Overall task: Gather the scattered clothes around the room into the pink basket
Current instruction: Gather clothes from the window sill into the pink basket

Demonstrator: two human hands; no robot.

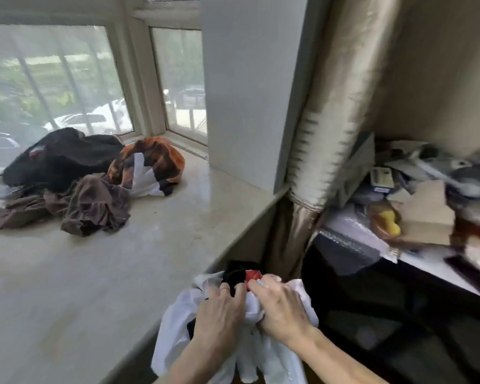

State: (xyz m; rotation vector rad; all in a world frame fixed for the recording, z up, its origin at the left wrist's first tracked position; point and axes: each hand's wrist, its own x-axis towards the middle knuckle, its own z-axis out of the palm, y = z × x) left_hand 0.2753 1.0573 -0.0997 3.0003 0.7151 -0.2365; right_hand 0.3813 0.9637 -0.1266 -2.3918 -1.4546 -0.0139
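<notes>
While the left grip point(222, 309) and right grip point(281, 309) clutch the white bundle point(175, 328) past the near edge of the ledge point(150, 245), the clothes pile point(75, 178) lies toward its far-left corner (left grip nearer).

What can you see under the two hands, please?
A bunched white cloth, gripped by the left hand and right hand, with black cloth and a red scrap beyond. Anything beneath the white cloth is covered.

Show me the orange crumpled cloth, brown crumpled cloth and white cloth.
orange crumpled cloth point(172, 159): head view, right side.
brown crumpled cloth point(94, 206): head view, middle.
white cloth point(175, 329): head view, left side.
</notes>
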